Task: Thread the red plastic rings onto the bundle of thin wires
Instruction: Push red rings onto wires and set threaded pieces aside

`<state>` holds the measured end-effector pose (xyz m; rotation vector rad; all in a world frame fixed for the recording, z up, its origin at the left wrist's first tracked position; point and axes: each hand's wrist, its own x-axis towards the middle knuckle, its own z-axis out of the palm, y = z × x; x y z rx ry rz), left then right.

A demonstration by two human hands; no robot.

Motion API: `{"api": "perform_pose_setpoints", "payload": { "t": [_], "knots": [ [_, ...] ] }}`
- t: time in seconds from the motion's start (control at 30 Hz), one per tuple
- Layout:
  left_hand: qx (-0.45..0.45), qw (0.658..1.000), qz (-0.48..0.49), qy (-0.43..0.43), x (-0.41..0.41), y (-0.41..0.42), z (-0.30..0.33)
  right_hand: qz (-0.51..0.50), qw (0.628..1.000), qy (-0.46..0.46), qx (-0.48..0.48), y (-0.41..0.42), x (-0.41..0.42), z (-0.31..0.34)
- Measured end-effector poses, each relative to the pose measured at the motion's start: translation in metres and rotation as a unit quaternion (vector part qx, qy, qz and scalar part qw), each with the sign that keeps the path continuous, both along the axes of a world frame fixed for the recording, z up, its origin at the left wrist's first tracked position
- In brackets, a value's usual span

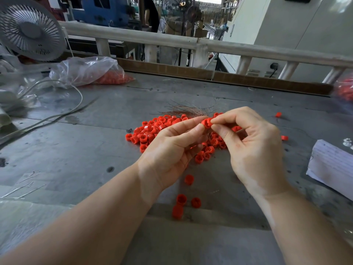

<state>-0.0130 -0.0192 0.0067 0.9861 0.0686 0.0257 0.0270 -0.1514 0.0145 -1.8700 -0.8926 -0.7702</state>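
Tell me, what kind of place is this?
Probably a factory workshop. There's a scuffed metal workbench, a pile of red plastic rings, a bag of more rings, and big machines behind.

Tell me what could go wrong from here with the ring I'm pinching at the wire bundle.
The wire bundle fans out loosely past the left hand, so stray strands may miss the red ring or bend back. The right hand pinches the ring only at the fingertips, so it could slip into the ring pile. Loose rings near the wrists might get knocked away.
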Motion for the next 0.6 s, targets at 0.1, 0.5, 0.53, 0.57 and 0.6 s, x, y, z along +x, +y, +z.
{"api": "perform_pose_setpoints", "payload": {
  "t": [0.1, 0.5, 0.53, 0.57, 0.6],
  "knots": [
    [0.001, 1.0, 0.001, 0.001, 0.0003, 0.0005, 0.0, -0.002, 1.0, -0.008, -0.008, 0.0003, 0.0006, -0.0011],
    [0.011, 1.0, -0.001, -0.006, 0.0, -0.0002, -0.0005, -0.003, 1.0, -0.026, -0.016, -0.0006, 0.0018, -0.0025],
    [0.011, 1.0, 0.0, -0.007, 0.0002, -0.0002, -0.0005, -0.001, 1.0, -0.022, -0.019, -0.0004, 0.0018, -0.0028],
    [0.011, 1.0, 0.001, -0.008, 0.0003, -0.0003, -0.0006, 0.001, 1.0, -0.018, -0.02, -0.0002, 0.0017, -0.0033],
    [0.01, 1.0, 0.001, -0.009, 0.0003, -0.0003, -0.0006, 0.002, 1.0, -0.013, -0.021, -0.0001, 0.0015, -0.0036]
  ]
}}
